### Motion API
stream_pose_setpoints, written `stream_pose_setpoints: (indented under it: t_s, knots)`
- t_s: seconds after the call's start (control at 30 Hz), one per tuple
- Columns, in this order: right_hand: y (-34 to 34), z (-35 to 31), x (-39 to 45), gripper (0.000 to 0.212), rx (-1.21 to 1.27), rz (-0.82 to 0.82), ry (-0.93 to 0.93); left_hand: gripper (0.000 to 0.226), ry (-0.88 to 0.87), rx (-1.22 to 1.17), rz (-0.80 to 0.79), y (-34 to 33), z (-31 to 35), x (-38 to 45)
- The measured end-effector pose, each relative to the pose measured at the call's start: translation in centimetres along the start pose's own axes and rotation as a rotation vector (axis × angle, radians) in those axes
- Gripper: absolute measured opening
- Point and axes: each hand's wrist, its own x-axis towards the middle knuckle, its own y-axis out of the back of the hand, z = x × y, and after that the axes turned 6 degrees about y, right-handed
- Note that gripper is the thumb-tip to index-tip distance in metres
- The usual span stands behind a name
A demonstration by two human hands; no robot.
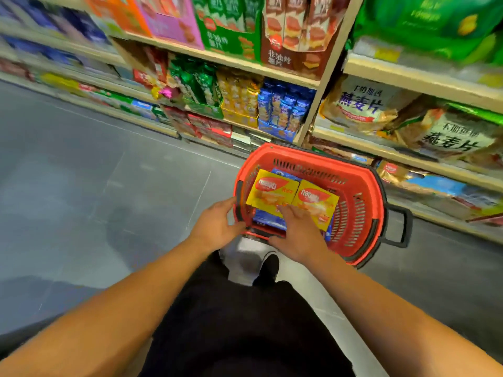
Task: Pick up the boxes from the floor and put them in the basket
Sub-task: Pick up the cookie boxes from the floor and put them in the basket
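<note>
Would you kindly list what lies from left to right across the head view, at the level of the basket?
Bare grey floor → left hand → left yellow box → right yellow box → red basket wall → black basket handle.

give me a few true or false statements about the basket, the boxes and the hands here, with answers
1. The basket is blue. False: it is red.
2. Two yellow boxes lie side by side on top inside the basket. True.
3. The right hand rests on a yellow box. True.
4. The left hand holds a box in the air. False: it is empty, at the basket's near rim.
5. The basket stands on a shelf. False: it sits on the floor beside the shelves.
</note>
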Motion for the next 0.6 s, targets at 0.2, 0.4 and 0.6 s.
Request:
stream_pose_setpoints:
  t_s: [0.2,0.4,0.6]
  knots:
    - [-0.2,-5.1,3.3,0.088,-0.151,-0.066,0.157,0.08,0.209,-0.049,0.074,2.7,-6.5,-1.9]
    - [-3.1,-14.6,7.6,0.086,-0.37,-0.169,0.389,0.08,0.277,-0.215,0.29,5.8,-13.8,-6.4]
    - [-7.6,-28.2,10.9,0.085,-0.575,-0.249,0.702,0.079,0.465,-0.272,0.449,9.3,-25.9,-12.4]
